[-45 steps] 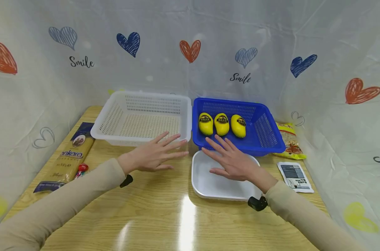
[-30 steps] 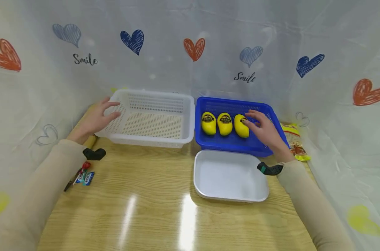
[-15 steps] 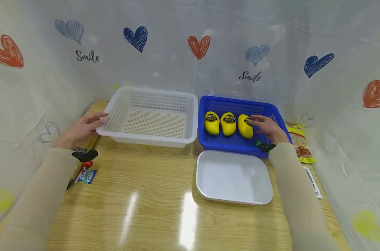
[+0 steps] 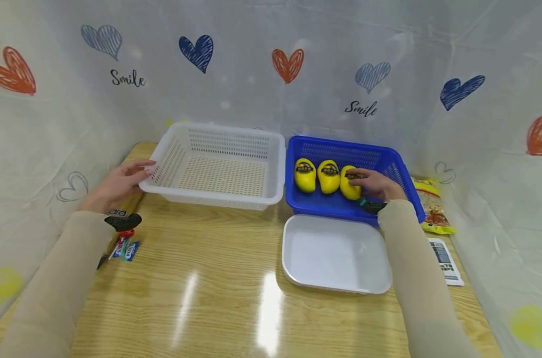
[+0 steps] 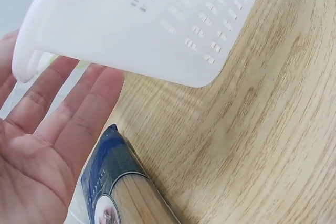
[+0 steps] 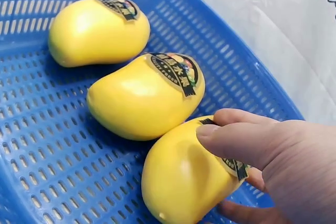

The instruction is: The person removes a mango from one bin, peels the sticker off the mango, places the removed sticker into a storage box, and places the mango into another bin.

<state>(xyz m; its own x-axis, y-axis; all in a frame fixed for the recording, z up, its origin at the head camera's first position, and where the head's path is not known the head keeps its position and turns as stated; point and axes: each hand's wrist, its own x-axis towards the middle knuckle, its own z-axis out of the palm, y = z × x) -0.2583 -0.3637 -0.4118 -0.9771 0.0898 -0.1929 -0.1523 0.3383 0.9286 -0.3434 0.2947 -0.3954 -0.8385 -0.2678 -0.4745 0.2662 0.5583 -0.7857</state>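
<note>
The right hand (image 4: 375, 185) holds the rightmost mango (image 6: 178, 177) inside the blue plastic basket (image 4: 326, 205), thumb and fingers curled round it. The left hand (image 4: 112, 188), fingers loosely extended, touches the white plastic basket (image 4: 222, 197).

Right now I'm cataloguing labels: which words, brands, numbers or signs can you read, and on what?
"Smile", twice, on the heart-print backdrop.
"ara", the rest hidden, on the spaghetti packet.
"水果" on the sticker of the middle mango.
Too small or blurred to read: the blue candy wrappers, yellow-edged food bag, white sachet, and the other packet and sticker print.
</note>
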